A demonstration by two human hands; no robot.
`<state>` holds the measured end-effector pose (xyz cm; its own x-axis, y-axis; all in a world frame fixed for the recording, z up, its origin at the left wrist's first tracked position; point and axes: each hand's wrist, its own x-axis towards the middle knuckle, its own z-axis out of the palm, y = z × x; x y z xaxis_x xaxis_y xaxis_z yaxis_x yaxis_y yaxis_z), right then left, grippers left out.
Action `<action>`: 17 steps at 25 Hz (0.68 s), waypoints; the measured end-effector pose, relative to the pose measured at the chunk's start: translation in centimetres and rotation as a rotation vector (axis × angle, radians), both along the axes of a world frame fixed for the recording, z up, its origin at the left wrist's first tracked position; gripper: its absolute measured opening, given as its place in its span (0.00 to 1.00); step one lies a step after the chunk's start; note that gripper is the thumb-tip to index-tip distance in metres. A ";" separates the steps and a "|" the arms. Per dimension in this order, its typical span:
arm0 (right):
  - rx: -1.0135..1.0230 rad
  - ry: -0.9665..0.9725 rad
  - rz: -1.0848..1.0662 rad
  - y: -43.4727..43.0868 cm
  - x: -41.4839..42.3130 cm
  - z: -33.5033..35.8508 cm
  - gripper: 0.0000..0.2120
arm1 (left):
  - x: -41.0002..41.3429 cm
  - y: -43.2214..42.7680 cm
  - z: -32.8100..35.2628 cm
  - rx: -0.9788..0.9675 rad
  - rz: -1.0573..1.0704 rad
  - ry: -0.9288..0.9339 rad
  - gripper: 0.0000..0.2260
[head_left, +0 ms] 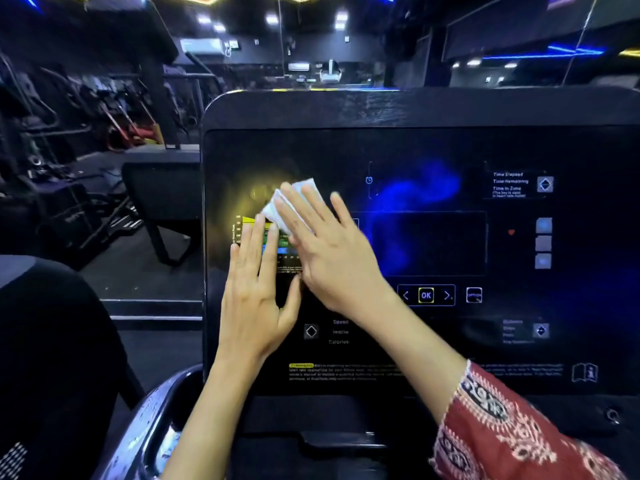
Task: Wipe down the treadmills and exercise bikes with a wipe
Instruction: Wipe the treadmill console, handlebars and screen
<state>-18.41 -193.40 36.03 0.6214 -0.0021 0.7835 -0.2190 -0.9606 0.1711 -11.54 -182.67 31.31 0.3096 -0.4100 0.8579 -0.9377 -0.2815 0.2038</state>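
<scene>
where I am: gym | in front of me: treadmill console [415, 109] marked Speed, Incline, Calories | far left: exercise machines [117, 112]

We saw a small folded white wipe [303, 188] lying flat against the upper left of the treadmill's glossy black console panel [415, 143], pressed there beneath the straight fingers [297, 210] of our right hand [332, 261].

Console panel [433, 244] lies open rightward — a raised rim [415, 109], seemingly, above.
</scene>
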 end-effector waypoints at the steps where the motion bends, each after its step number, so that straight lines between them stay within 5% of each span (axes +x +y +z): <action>1: -0.026 -0.030 -0.035 -1.2 0.1 1.3 0.26 | 0.0 -0.2 0.3 -0.006 0.007 -0.007 0.28; 6: 0.255 -0.316 -0.349 -5.2 -4.3 1.2 0.27 | -0.9 -1.8 1.7 0.003 0.000 -0.036 0.27; 11: 0.110 -0.089 -0.205 -4.7 -8.2 -3.4 0.24 | -3.3 -3.6 1.0 0.039 -0.054 -0.091 0.26; 15: 0.251 -0.114 -0.265 -5.3 -11.5 -4.5 0.25 | -4.8 -4.2 0.0 0.048 -0.070 -0.075 0.26; 17: 0.113 0.019 -0.169 -4.8 -12.8 -6.7 0.25 | -5.3 -4.4 -0.4 0.049 -0.081 -0.084 0.26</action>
<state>-31.19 -198.21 29.33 0.6197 -0.1947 0.7603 -0.3767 -0.9237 0.0704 -16.82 -187.11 30.92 0.2019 -0.4729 0.8577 -0.9709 -0.2118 0.1118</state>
